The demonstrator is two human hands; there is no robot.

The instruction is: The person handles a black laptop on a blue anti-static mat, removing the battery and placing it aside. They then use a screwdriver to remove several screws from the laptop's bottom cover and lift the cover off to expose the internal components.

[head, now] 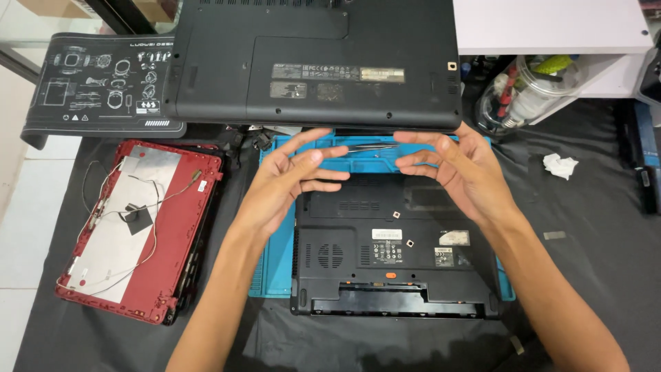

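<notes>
- Your left hand is open, the fingers spread and a little curled, and it holds nothing.
- Your right hand is open in the same way, its fingertips turned toward the left hand, with a gap between the two.
- The small black laptop lies bottom side up on the blue repair mat, just below both hands; its far edge is under your palms.
- A pair of metal tweezers lies on the mat between your fingertips, touched by neither hand.
- A bigger black laptop, also bottom up, lies beyond the hands and covers the far edge of the mat.
- A red laptop lid with loose wires lies left of your left forearm, well apart.
- A crumpled white tissue lies right of your right hand.
</notes>
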